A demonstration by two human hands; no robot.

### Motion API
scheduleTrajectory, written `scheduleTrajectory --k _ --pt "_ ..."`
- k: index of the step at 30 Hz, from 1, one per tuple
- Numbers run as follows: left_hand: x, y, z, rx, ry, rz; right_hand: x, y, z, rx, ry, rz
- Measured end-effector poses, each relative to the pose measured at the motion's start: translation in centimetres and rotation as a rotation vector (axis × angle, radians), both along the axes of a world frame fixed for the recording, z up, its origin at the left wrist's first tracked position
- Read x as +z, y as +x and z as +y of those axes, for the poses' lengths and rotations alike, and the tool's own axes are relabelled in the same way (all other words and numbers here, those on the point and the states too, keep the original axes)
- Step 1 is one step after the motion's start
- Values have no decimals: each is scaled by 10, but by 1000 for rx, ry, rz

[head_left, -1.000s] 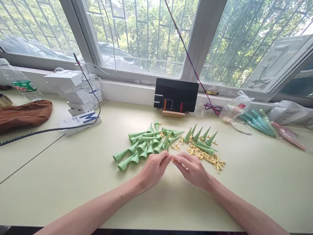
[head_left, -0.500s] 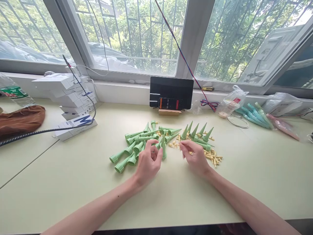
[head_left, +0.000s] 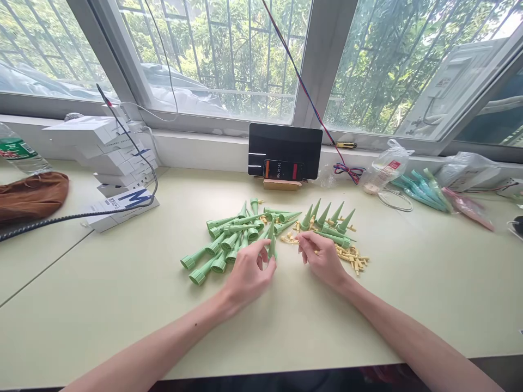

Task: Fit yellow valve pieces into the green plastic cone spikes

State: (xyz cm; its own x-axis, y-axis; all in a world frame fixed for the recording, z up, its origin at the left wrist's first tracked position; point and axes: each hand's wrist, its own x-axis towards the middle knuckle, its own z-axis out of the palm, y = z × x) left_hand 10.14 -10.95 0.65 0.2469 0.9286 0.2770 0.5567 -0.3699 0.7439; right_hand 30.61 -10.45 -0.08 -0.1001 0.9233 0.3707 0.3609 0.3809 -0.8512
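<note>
My left hand (head_left: 254, 268) has its thumb and fingers closed round an upright green cone (head_left: 272, 246). To its left lies a pile of green cones (head_left: 223, 245) with ribbed open caps. My right hand (head_left: 322, 257) is pinched just right of a few small yellow pieces (head_left: 289, 238); what its fingertips hold, if anything, is too small to make out. Several green cones (head_left: 322, 215) stand upright behind my right hand, and one more (head_left: 337, 237) lies in front of them. A heap of yellow pieces (head_left: 355, 258) is at the right of that hand.
A black tablet (head_left: 285, 147) and a phone (head_left: 281, 170) stand at the back on a cardboard holder. White boxes (head_left: 118, 163), a brown cloth (head_left: 36, 196) and a bottle (head_left: 22, 155) are left. Plastic bags (head_left: 390, 166) lie at the back right.
My left hand has moved slightly right and closed its fingers on the upright green cone. My right hand stays pinched near the yellow pieces. The view has shifted slightly.
</note>
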Motion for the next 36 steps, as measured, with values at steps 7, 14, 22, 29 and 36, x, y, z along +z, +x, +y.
scheduleTrajectory --k 7,14,22,29,36 --pt "-1 0 2 -19 -2 33 0 1 0 13 -12 -19" --pt "-2 0 3 -60 19 72 -2 2 0 2 -30 -25" --pt "-3 0 5 -113 10 96 -3 2 2 18 -48 4" --pt "-5 -1 8 -155 41 72 -5 2 3 9 -36 10" --pt "-5 1 5 -226 7 -51 -2 2 3 -6 -12 10"
